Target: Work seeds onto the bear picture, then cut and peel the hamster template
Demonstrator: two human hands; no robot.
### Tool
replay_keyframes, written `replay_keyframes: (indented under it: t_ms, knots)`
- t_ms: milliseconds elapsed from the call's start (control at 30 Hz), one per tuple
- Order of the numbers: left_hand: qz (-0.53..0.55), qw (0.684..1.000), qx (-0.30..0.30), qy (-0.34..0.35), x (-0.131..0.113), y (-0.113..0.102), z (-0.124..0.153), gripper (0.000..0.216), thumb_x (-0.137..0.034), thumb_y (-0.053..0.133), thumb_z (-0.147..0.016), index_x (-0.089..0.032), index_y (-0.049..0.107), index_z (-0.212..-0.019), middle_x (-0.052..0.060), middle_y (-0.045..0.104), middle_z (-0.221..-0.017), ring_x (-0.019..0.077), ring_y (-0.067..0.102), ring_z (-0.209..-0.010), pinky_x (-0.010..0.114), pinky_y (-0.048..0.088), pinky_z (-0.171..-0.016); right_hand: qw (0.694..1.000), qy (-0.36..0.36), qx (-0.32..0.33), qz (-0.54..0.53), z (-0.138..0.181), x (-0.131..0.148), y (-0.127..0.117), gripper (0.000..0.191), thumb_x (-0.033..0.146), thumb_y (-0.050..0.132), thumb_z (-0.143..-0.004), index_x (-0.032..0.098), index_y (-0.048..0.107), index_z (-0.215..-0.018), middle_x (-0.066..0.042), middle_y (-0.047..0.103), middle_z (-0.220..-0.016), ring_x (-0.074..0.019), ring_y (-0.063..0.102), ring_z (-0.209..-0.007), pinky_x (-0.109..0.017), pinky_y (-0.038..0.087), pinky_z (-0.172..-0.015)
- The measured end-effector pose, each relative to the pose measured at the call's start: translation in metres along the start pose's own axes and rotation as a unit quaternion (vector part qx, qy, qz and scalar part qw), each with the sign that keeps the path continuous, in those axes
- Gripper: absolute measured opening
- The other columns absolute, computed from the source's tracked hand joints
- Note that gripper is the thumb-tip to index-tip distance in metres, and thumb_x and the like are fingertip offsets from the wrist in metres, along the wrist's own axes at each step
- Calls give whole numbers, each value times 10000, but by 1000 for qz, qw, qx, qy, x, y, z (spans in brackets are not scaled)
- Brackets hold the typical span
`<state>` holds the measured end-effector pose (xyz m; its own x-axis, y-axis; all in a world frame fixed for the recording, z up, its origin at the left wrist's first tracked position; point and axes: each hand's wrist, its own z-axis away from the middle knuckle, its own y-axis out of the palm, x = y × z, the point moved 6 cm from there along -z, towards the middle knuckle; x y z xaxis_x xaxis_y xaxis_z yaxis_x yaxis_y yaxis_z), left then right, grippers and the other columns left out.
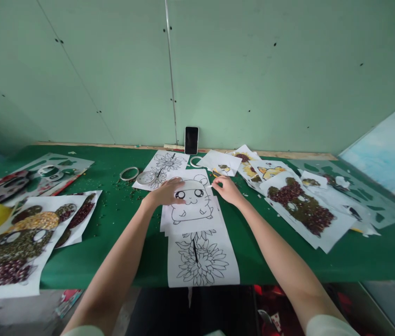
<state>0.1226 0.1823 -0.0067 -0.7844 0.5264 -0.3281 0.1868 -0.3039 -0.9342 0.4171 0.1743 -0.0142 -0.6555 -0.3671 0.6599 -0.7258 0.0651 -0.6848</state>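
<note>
A white sheet with a line drawing of a hamster (193, 205) lies in the middle of the green table (120, 233). My left hand (165, 192) rests flat on its upper left corner, fingers stretched out. My right hand (225, 187) sits at the sheet's upper right corner, its fingers pinched on a small white strip at the paper's edge. Below the hamster sheet lies a sunflower line drawing (200, 259), reaching the table's front edge. Another sunflower drawing (164, 165) lies behind it.
Finished pictures covered in beans lie at the left (15, 247) and right (302, 207). Tape rolls (129, 173) and a round lid (146, 178) sit behind my left hand. A phone (191, 140) leans against the green wall. Stencil sheets (50, 172) lie far left.
</note>
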Motion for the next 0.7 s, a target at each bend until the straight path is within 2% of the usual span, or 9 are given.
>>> replay_keyframes:
  t_ms: [100, 200, 400, 533, 700]
  knots:
    - [-10, 1000, 0, -7, -12, 6, 0, 903, -663, 772, -909, -273, 507, -1679, 155, 310, -1836, 409, 247, -1704, 547, 338, -1322, 1000, -7, 6, -8, -1, -2, 2, 224, 346, 663, -1025, 241, 697, -829, -104, 780, -1125, -302, 717, -1144, -470, 527, -1088]
    - [-16, 1000, -2, 18, -32, 12, 1, 894, -692, 728, -936, -269, 494, -1687, 165, 335, -1822, 441, 243, -1689, 609, 322, -1314, 1000, -1, 19, -1, -1, -6, 5, 242, 377, 710, -1015, 234, 751, -824, -115, 772, -1140, -298, 721, -1142, -464, 527, -1101]
    - [-43, 998, -22, 43, -53, 15, 1, 902, -798, 659, -933, -280, 522, -1659, 157, 437, -1756, 474, 357, -1594, 635, 335, -1282, 998, 38, 44, 39, 1, -12, 10, 284, 455, 740, -1000, 225, 840, -867, -142, 733, -1208, -325, 666, -1235, -460, 472, -1156]
    - [-60, 994, -44, 80, -62, 12, -1, 791, -750, 620, -976, -282, 570, -1611, 143, 458, -1740, 453, 349, -1599, 630, 323, -1286, 994, 65, 36, 76, 3, -11, 12, 281, 450, 733, -1013, 223, 844, -891, -148, 726, -1236, -352, 623, -1274, -461, 459, -1145]
    - [-86, 985, -84, 121, -76, 11, -2, 582, -593, 554, -1059, -287, 635, -1548, 118, 521, -1691, 402, 381, -1590, 610, 321, -1292, 987, 96, 38, 123, 4, -6, 17, 270, 426, 736, -1024, 208, 830, -896, -153, 726, -1251, -379, 593, -1294, -454, 450, -1127]
